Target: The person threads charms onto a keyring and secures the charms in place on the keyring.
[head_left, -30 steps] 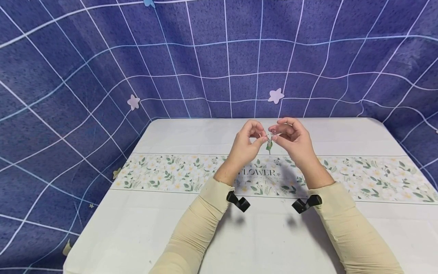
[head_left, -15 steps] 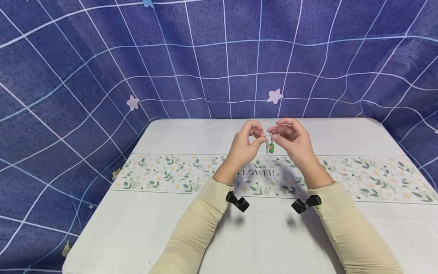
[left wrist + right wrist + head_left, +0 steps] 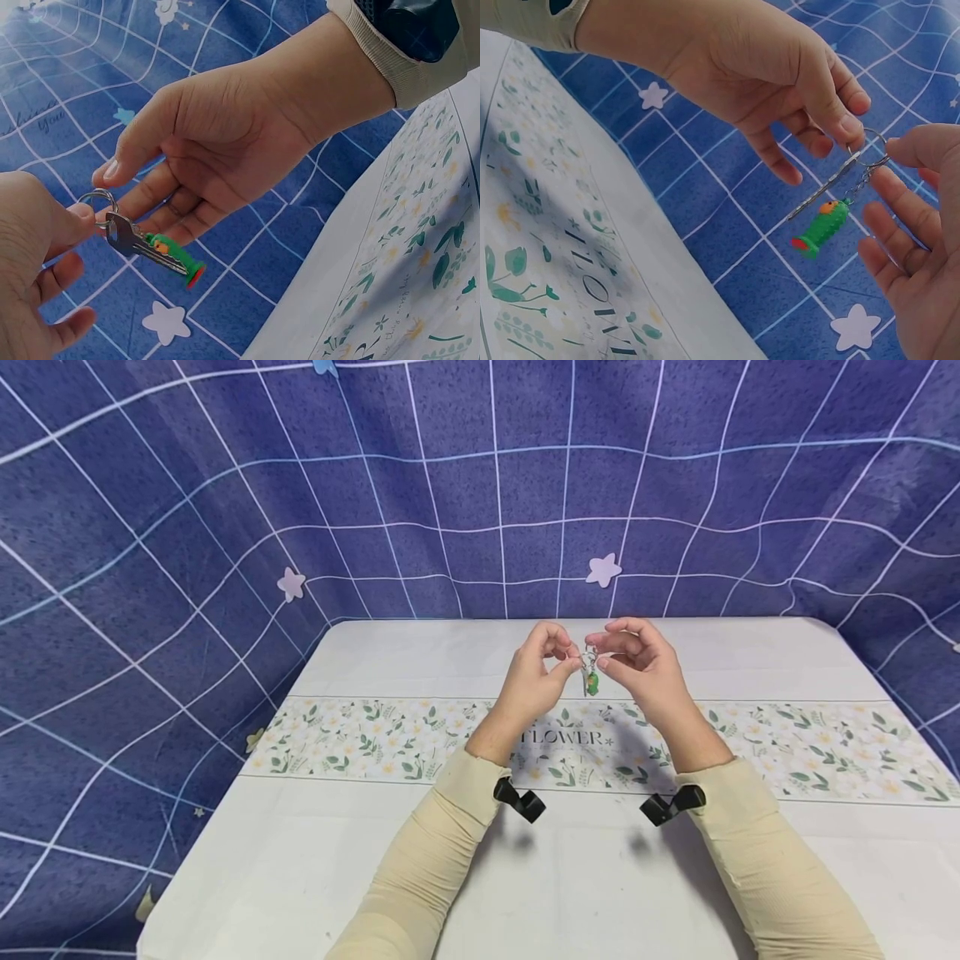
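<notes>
A metal key ring (image 3: pixel 876 144) is held up above the table with a silver key (image 3: pixel 139 241) hanging from it. A green charm (image 3: pixel 821 226), with orange and red parts, dangles from it by a short chain. My left hand (image 3: pixel 542 675) pinches the ring between thumb and index finger. Facing it, my right hand (image 3: pixel 647 670) has its thumb and index fingertip right at the ring's other side, with a gap between them. The right hand's other fingers are loosely bent. In the head view, key and charm hang between the two hands.
A white table (image 3: pixel 315 852) bears a floral printed band (image 3: pixel 390 739) with the word FLOWER. Blue gridded cloth (image 3: pixel 450 485) hangs behind and at the left. Black wrist cameras (image 3: pixel 520 800) sit on both cuffs.
The green charm has swung round into view on the right of the key. My right index finger has shifted slightly left, away from the thumb. The arms have hardly moved.
</notes>
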### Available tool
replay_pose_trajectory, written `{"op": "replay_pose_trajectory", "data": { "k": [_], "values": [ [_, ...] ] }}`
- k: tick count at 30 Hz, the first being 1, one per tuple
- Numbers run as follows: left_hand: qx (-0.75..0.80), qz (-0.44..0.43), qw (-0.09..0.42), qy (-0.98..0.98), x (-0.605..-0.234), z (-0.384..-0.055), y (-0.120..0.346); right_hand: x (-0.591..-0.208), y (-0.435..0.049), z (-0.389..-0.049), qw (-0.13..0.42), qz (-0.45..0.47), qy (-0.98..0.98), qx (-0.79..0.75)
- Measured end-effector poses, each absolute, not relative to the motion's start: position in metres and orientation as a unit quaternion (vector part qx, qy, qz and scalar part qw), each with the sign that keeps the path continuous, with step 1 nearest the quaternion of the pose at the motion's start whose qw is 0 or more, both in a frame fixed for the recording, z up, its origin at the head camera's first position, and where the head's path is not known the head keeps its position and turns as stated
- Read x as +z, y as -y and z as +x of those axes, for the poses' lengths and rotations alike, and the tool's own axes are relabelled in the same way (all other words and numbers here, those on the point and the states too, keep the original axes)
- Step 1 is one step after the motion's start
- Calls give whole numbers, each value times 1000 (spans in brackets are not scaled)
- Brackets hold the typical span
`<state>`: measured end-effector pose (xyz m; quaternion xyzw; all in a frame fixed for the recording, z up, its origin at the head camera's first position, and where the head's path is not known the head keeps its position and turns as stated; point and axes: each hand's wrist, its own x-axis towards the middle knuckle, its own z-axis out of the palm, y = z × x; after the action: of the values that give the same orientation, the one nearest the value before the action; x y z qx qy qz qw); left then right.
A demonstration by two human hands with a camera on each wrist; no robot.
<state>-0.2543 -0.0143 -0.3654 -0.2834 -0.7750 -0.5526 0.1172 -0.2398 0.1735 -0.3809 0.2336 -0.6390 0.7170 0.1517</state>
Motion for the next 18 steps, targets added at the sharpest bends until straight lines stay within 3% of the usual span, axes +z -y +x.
{"op": "replay_pose_trajectory", "data": {
  "k": [7,18],
  "values": [
    [-549,-289,113,776,-366,-255,14,-386,-174,-243,124,244,633,724],
    [-544,-293,108,779,-366,-254,14,-384,-173,-242,128,236,630,729]
  ]
}}
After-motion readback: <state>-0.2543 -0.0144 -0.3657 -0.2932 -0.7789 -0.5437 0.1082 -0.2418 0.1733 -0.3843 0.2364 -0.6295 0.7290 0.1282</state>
